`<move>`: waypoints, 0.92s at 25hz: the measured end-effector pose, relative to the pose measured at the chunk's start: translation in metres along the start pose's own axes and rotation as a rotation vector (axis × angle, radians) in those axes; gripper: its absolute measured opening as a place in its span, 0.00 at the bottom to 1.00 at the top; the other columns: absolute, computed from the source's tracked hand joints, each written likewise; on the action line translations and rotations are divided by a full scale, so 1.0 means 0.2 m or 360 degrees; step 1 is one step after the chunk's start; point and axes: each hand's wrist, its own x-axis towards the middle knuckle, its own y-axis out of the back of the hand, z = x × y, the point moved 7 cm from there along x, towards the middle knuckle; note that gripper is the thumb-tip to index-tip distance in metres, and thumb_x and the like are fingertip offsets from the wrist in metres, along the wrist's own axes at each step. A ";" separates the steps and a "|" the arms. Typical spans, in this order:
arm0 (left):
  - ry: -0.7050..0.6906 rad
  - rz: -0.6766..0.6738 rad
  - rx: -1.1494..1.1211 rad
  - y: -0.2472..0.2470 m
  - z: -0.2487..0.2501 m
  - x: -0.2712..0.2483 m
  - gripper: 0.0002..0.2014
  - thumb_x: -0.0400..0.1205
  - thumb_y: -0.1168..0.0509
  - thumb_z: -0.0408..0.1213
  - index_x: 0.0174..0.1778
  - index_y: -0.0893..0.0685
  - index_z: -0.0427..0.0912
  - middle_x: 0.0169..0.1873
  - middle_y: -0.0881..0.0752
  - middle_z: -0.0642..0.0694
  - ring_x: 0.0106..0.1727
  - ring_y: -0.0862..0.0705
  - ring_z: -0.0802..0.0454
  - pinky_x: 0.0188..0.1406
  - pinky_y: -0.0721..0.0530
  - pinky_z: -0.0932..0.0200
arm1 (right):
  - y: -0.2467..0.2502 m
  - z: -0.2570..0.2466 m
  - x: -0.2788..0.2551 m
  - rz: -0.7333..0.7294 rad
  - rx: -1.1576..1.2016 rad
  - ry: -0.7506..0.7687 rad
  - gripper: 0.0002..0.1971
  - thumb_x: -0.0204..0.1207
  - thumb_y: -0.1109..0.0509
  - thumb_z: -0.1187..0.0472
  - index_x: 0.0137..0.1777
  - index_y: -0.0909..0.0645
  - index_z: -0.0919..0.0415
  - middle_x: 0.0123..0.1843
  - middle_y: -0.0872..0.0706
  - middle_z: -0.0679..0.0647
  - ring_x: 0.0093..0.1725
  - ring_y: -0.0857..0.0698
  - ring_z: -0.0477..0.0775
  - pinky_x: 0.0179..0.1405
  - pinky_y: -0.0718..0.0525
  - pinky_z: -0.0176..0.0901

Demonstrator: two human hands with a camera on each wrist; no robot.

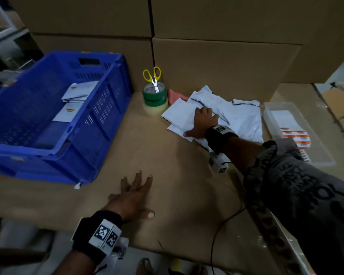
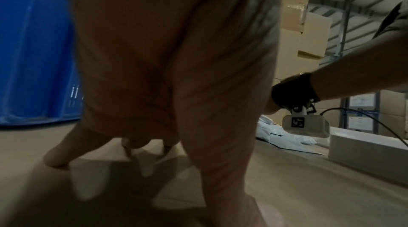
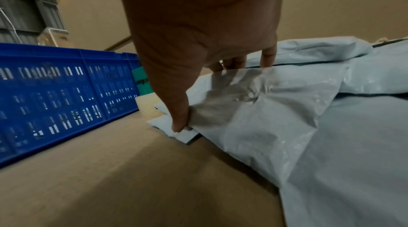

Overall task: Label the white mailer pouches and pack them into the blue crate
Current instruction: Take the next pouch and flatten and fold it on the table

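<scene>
White pouches (image 1: pixel 244 118) lie under the right hand (image 1: pixel 204 124), its grip pinching one; left hand (image 1: pixel 133 197) splayed flat.

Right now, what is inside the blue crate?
Inside the blue crate lie a few white mailer pouches, at least two bearing labels with an orange mark. Its near wall hides part of the floor, so an exact count is not possible.

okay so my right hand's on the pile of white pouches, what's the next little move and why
Probably draw the top pouch off the pile toward the bare cardboard in front of you. Your right hand already lies on it, thumb at its near edge, the left hand rests flat and free, and the tray of labels sits just beyond the pile.
</scene>
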 end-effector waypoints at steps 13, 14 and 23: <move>-0.0181 0.0226 0.0152 -0.01 -0.03 -0.01 0.52 0.80 0.33 0.66 0.88 0.65 0.62 0.87 0.71 0.50 0.87 0.67 0.31 0.76 0.43 0.17 | 0.66 -0.15 -0.74 0.0484 0.0855 0.0057 0.13 0.71 0.37 0.53 0.54 0.29 0.55 0.41 0.18 0.52 0.45 0.16 0.66 0.41 0.25 0.53; -0.0221 0.0284 0.0194 -0.02 -0.04 -0.03 0.50 0.81 0.35 0.66 0.89 0.62 0.61 0.88 0.68 0.49 0.88 0.64 0.30 0.76 0.42 0.18 | 0.66 -0.19 -0.88 0.0438 0.0799 0.0090 0.15 0.71 0.38 0.52 0.56 0.27 0.56 0.43 0.17 0.54 0.46 0.16 0.67 0.42 0.23 0.53; -0.0806 0.0888 -0.0451 0.05 -0.36 -0.07 0.21 0.88 0.35 0.36 0.78 0.21 0.42 0.77 0.21 0.44 0.76 0.22 0.48 0.75 0.30 0.62 | -0.09 -0.33 -1.65 -0.0267 -0.0209 0.0311 0.39 0.65 0.31 0.44 0.79 0.29 0.51 0.78 0.25 0.54 0.73 0.26 0.60 0.62 0.26 0.55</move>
